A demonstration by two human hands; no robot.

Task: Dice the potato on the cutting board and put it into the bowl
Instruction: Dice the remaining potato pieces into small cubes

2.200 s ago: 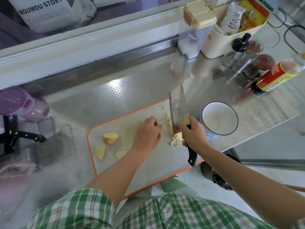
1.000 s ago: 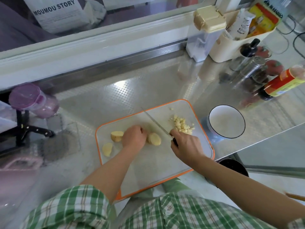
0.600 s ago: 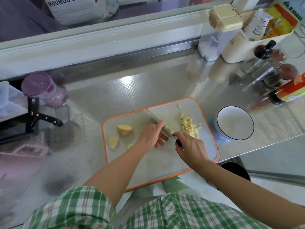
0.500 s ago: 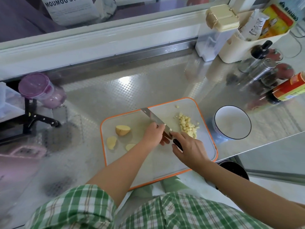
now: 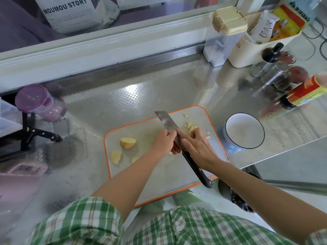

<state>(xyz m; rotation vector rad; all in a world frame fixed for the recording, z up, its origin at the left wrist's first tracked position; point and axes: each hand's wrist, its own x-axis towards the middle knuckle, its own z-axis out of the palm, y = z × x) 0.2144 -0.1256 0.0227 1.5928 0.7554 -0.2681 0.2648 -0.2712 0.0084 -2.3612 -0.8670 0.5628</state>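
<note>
The grip of the right hand lies against the right side of the knife. Its forefinger is stretched along the blade and the other fingers are bent, but I cannot tell if it pinches the knife. The black handle sticks out bare beside the wrist. The left hand has its fingers curled at the heel of the blade from the other side. Whether this grip holds the knife or a potato piece beneath it, I also cannot tell.

The long axis of the knife runs from the handle at near right to the tip at far left. The diced potato is just beyond the right fingers. The bowl stands on the surface to the right of the cutting board, so the right hand is nearer to both. The uncut potato pieces lie on the board, left of the left hand.

Half a second ago the right hand was closed around the handle; now the handle is free.
</note>
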